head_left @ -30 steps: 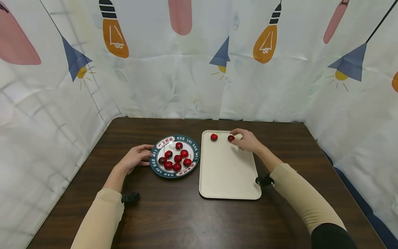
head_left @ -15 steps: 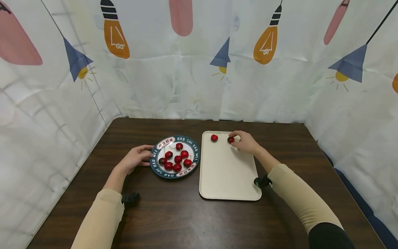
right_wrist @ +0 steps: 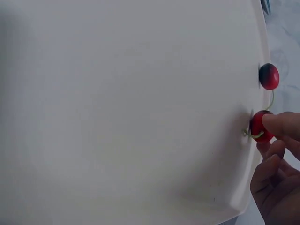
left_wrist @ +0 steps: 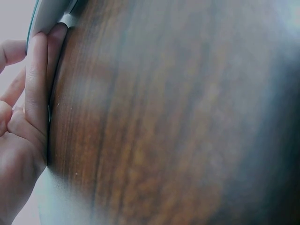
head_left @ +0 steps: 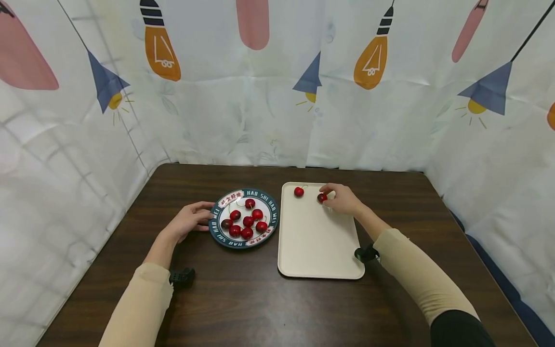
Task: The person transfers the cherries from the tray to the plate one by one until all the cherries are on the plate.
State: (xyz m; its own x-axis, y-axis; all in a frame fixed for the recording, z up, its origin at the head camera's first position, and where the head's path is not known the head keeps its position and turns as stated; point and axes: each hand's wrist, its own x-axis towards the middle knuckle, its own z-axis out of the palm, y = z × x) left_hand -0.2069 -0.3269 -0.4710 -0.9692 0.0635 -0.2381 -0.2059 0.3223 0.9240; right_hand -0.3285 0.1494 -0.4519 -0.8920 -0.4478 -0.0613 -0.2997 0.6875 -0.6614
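My left hand (head_left: 191, 221) rests its fairly straight fingers against the left rim of a round plate (head_left: 218, 237) with a dark teal border. In the left wrist view, fingertips (left_wrist: 37, 42) touch the plate's edge (left_wrist: 44, 16) from below and beside. Several dark red cherries (head_left: 248, 221) lie on the plate. Over the far right part of a cream tray (head_left: 318, 246), my right hand (head_left: 342, 198) pinches a cherry (right_wrist: 260, 125) between thumb and fingers; its green stem shows. Another cherry (head_left: 298, 192) sits beside it near the tray's far edge.
Plate and tray stand side by side on a dark brown wooden table (head_left: 243, 303). A white curtain (head_left: 260, 120) printed with lamps and bulbs hangs behind and at both sides. Dark wrist devices (head_left: 182, 277) are on both forearms.
My right hand has shifted slightly toward me with the pinched cherry, and its fingers have closed in around it. The left hand and plate stay where they were.
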